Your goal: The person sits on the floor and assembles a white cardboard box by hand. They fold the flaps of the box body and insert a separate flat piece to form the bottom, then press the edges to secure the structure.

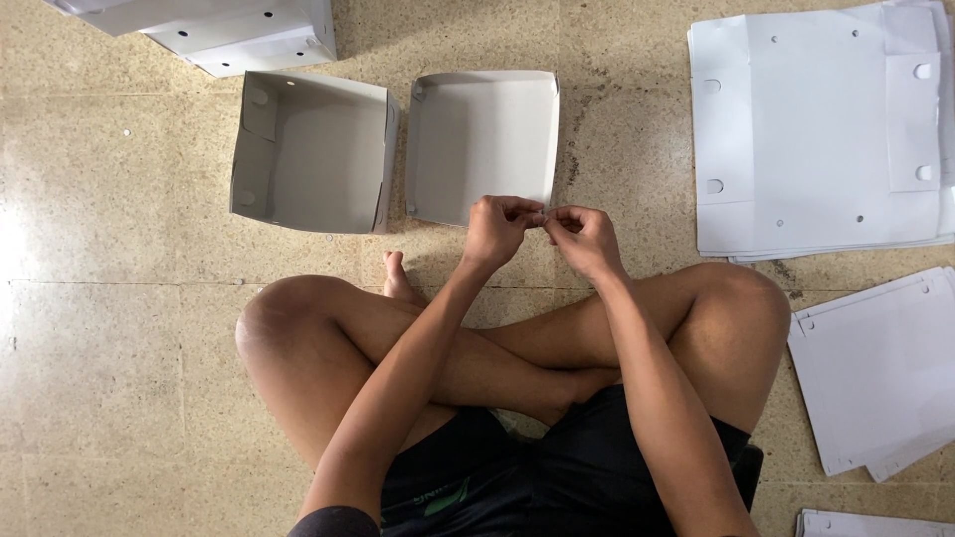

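Two folded boxes [313,149] lie side by side ahead; flat sheets [816,129] right.

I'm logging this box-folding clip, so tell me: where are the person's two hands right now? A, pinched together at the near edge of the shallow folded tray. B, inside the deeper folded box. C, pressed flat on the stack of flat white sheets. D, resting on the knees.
A: the left hand and right hand meet fingertip to fingertip at the near edge of the shallow tray, away from the deeper box and the flat sheets.

Matt white cardboard box tray [482,139], smooth matt card sheets [816,129], glossy speckled stone floor [109,328], black cloth shorts [557,467]
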